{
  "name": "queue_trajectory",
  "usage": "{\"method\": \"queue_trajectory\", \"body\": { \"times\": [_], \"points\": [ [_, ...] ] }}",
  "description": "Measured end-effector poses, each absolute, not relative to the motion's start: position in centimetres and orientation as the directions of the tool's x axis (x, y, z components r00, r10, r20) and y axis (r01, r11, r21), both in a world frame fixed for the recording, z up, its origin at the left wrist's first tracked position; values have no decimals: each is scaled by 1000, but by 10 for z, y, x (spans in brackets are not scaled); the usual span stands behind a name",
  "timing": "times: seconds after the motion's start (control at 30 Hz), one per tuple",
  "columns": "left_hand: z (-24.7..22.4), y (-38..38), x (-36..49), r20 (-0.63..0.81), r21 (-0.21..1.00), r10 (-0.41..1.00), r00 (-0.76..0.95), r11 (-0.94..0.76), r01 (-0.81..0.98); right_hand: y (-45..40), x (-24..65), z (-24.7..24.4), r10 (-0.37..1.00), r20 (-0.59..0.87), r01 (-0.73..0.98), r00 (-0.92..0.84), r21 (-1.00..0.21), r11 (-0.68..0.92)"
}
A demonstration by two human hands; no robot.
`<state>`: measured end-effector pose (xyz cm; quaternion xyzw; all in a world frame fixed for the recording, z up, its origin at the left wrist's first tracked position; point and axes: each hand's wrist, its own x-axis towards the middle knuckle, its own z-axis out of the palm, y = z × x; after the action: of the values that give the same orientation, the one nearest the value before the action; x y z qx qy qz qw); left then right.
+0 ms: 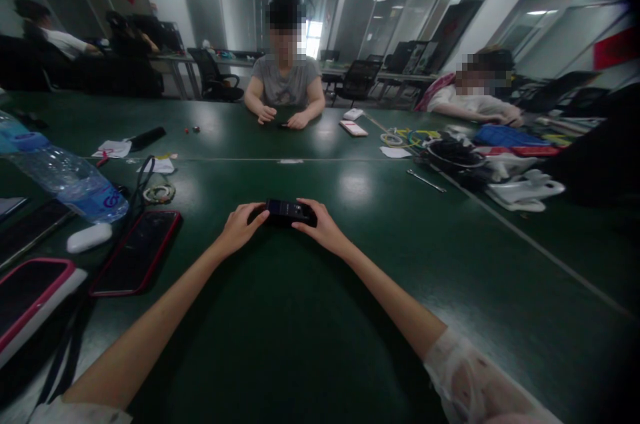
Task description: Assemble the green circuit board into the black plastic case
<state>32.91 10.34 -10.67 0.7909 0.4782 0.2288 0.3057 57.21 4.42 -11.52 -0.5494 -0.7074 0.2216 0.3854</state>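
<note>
The black rectangular device with a lit display sits over the dark green tabletop, its two ends gripped between your left hand and right hand; whether it touches the surface I cannot tell. The step in hand looks like holding it steady, and any next move calls for even pressure from both sides. Left of the device lies a dark-screened phone in a red case; right of it and farther off, a silver metal wrench.
</note>
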Motion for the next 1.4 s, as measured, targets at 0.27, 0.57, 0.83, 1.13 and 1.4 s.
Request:
{"method": "queue_trajectory", "body": {
  "times": [0.27,0.57,0.83,1.13,1.4],
  "points": [
    [-114,107,325,102,667,874,475,-414,620,45,572,-118,953,297,564,-65,-776,280],
    [-118,111,326,195,625,834,516,-511,590,47,573,-118,945,328,499,22,-822,274],
    [-114,109,325,179,629,828,532,-512,584,48,575,-120,875,406,386,262,-875,291],
    [-115,109,324,173,628,825,537,-513,585,58,587,-141,808,380,496,451,-859,127],
    [-116,110,324,156,648,835,528,-490,583,55,587,-139,821,403,597,404,-796,97]
  ]
}}
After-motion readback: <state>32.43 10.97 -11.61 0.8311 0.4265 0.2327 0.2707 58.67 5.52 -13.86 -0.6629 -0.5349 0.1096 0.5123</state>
